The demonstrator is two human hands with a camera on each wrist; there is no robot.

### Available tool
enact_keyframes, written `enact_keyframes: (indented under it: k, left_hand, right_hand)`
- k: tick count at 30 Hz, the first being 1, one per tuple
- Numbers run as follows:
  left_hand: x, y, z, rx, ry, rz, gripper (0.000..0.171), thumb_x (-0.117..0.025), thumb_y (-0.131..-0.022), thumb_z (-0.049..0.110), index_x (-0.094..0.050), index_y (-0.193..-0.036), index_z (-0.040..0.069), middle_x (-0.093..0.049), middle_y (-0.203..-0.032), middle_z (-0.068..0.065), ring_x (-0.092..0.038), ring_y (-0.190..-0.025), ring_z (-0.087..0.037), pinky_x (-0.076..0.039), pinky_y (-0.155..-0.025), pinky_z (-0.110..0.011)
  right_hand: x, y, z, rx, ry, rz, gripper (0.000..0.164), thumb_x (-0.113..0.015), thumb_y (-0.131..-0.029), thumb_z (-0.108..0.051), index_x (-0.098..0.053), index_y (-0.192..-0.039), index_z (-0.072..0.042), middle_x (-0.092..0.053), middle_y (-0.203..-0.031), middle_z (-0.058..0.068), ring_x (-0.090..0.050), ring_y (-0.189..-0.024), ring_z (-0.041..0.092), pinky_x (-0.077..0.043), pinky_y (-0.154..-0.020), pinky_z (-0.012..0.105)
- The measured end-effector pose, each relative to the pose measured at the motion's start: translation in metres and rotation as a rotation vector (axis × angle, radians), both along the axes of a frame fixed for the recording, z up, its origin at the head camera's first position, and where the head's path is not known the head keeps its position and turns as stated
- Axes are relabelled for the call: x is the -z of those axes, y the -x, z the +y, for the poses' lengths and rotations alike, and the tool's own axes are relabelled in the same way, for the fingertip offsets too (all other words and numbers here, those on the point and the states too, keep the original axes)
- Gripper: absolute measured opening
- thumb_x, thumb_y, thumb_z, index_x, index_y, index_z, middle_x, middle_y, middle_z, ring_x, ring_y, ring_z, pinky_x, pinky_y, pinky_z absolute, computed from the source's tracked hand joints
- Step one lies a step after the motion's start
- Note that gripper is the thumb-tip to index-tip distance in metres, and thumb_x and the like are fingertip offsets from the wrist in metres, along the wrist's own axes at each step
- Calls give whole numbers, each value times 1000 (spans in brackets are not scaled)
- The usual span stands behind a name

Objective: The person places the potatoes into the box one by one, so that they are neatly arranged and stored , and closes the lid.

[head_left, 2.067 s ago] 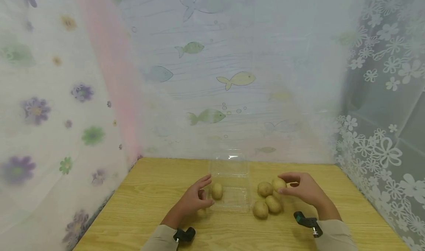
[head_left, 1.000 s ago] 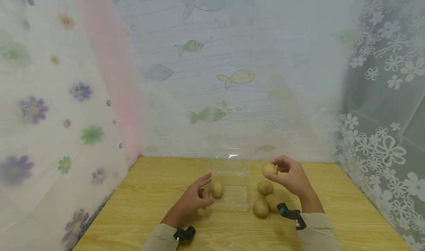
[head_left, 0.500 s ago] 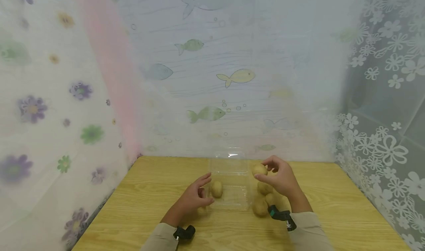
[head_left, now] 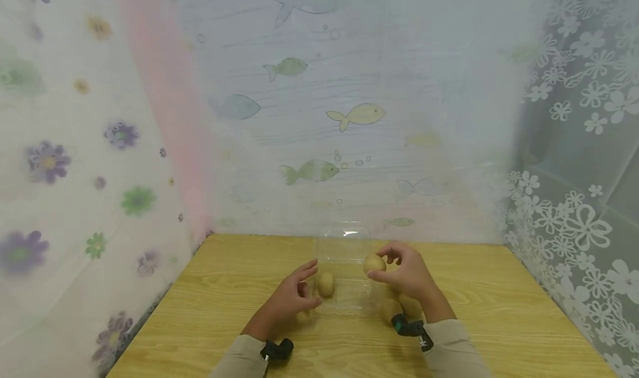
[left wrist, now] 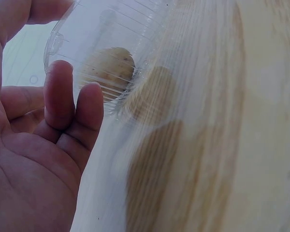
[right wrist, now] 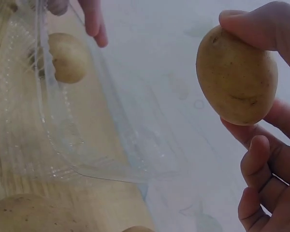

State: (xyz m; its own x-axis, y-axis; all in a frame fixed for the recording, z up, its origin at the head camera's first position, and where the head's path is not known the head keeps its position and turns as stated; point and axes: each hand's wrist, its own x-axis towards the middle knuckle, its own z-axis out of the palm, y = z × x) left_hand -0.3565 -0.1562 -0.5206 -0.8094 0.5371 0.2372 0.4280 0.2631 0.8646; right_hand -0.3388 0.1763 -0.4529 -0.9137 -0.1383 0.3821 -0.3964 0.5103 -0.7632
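My right hand (head_left: 406, 272) pinches a potato (head_left: 374, 265) between thumb and fingertips, raised at the right edge of a clear plastic clamshell container (head_left: 351, 295). In the right wrist view the held potato (right wrist: 237, 79) shows whole, lengthwise between thumb and fingers. One potato (head_left: 326, 284) lies inside the container's base at its left side. The container's lid (head_left: 344, 245) is folded back, away from me. My left hand (head_left: 292, 295) stays at the container's left side, fingers loosely bent, fingertips (left wrist: 60, 92) right at its wall.
More potatoes (head_left: 391, 311) lie on the wooden table (head_left: 224, 278) right of the container, partly hidden by my right wrist and its black camera mount (head_left: 406, 326). A fish-patterned curtain (head_left: 299, 117) hangs behind the table, with flowered sheets on both sides.
My right hand has picked a potato out of the group on the right, lifted it and carried it left to the container's edge. My left hand has stayed in place.
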Motion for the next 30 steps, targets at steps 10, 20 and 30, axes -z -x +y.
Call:
enact_keyframes:
  k: [10,20,30]
  left_hand:
    - [-3,-6,2,-5,1,-17,90,-79,-93,18,-26,-165,10,-23,-172,-9,-47,-65,-4,-46,-58,-22]
    - [-2,-8,2,-7,-3,-12,90,-80,-93,20,-26,-165,10,-23,-172,-8,-47,-65,-3,-46,-59,-22]
    - [-1,-8,2,-8,-1,-11,91,-80,-93,21,-26,-166,12,-25,-171,-8,-46,-64,-2,-46,-59,-22]
  right_hand:
    - [4,-3,-7,-30,-66,-37,45,-96,-70,-43,-77,-108,-26,-71,-111,-5,-55,-98,22,-48,-79,38]
    - [6,-5,-14,-35,-65,-61,47,-95,-72,-43,-77,-112,-26,-71,-114,-3,-59,-104,26,-51,-78,37]
    - [12,1,-22,-33,-58,-78,52,-97,-70,-40,-78,-116,-23,-74,-108,-4,-66,-102,31,-52,-76,36]
